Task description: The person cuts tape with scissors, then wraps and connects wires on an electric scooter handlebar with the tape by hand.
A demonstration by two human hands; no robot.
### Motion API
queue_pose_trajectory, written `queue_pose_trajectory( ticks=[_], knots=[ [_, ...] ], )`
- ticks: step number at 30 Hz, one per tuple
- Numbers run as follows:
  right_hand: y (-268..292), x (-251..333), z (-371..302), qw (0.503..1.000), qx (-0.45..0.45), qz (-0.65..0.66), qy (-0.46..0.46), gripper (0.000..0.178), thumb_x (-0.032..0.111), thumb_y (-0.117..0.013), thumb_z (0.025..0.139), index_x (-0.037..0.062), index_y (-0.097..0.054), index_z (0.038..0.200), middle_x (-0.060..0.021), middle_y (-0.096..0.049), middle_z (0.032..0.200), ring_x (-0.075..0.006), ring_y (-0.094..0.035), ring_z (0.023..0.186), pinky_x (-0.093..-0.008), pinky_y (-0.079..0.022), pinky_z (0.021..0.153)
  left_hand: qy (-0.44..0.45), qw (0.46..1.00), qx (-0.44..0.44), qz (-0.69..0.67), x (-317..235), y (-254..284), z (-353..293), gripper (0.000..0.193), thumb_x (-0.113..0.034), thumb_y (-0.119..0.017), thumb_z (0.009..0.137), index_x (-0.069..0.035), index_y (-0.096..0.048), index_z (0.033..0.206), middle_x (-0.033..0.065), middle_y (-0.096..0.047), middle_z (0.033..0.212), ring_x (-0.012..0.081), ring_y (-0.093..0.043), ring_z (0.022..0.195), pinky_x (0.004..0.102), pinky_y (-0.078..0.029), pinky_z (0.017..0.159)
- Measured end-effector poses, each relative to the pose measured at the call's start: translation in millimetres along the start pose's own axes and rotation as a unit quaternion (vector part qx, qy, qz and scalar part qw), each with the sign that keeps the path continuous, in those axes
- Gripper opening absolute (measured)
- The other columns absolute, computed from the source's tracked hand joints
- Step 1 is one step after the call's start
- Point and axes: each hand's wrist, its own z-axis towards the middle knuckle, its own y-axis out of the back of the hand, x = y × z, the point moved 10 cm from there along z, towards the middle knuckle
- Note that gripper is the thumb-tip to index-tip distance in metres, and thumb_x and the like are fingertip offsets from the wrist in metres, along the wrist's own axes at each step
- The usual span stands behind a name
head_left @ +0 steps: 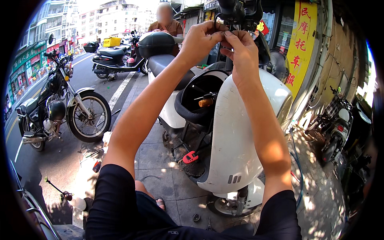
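Both my arms reach up to the black handlebar assembly (236,10) of a white scooter (244,132). My left hand (202,43) and my right hand (243,50) meet just below it, fingertips pinched together. A dark thin strand shows by the left fingers; whatever lies between the fingertips is too small to make out. Below the hands, behind the white front panel, sits a black rounded shell (190,108) that looks like an upturned helmet. Inside it is a tool with an orange handle (205,102). A red hand-held device (190,157) rests on the scooter's footboard.
A black motorcycle (88,114) stands at the left, a dark scooter (120,58) farther back. A person in brown (176,28) is behind the white scooter's black top box (156,43). A fan (278,66) and a blue hose (298,176) are at the right.
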Motion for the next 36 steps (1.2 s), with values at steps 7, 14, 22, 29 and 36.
queue_pose_trajectory(
  ticks=[7,14,22,29,36],
  knots=[
    [-10.4,4.3,0.8,0.998,-0.025,0.029,-0.043,0.016,0.016,-0.067,0.086,0.0038,-0.059,0.092,-0.0029,-0.063,0.084,-0.0114,-0.061,0.077,-0.0260,-0.049,0.066,0.011,0.998,0.048,-0.049,9.8,-2.5,-3.5,0.025,-0.015,-0.067,0.085,0.002,-0.064,0.103,0.0060,-0.067,0.093,0.0097,-0.063,0.084,0.0242,-0.050,0.078],
    [-12.9,-0.2,1.2,0.997,-0.026,0.045,-0.059,0.016,0.018,-0.067,0.088,0.0042,-0.059,0.091,-0.0036,-0.063,0.083,-0.0122,-0.062,0.076,-0.0282,-0.052,0.069,-0.026,0.999,-0.039,-0.018,6.9,4.6,-4.7,0.029,-0.022,-0.071,0.079,0.004,-0.067,0.091,0.0073,-0.068,0.080,0.0132,-0.063,0.073,0.0279,-0.050,0.069],
    [7.7,-5.2,3.4,0.999,-0.012,-0.022,-0.038,0.018,0.018,-0.068,0.089,0.0027,-0.064,0.098,-0.0023,-0.064,0.084,-0.0109,-0.061,0.076,-0.0260,-0.051,0.065,0.066,0.986,-0.036,-0.151,26.1,-0.1,-6.2,0.023,-0.018,-0.066,0.086,0.003,-0.068,0.094,0.0023,-0.066,0.078,0.0076,-0.058,0.073,0.0233,-0.046,0.069],
    [5.7,5.6,8.4,0.991,0.001,-0.130,-0.020,0.025,0.021,-0.071,0.087,-0.0010,-0.068,0.097,-0.0029,-0.065,0.080,-0.0096,-0.060,0.070,-0.0231,-0.049,0.062,0.066,0.990,-0.026,-0.123,27.8,2.8,-4.6,0.025,-0.020,-0.064,0.086,0.003,-0.069,0.094,0.0010,-0.066,0.077,0.0064,-0.056,0.070,0.0229,-0.044,0.065],
    [4.1,11.9,10.8,0.984,0.005,-0.176,-0.015,0.024,0.022,-0.072,0.085,-0.0009,-0.069,0.091,-0.0019,-0.064,0.074,-0.0079,-0.058,0.064,-0.0217,-0.046,0.058,0.053,0.995,-0.063,-0.051,22.6,5.2,-7.6,0.028,-0.022,-0.064,0.084,0.002,-0.069,0.095,0.0015,-0.067,0.075,0.0072,-0.055,0.068,0.0256,-0.045,0.065]
  ],
)
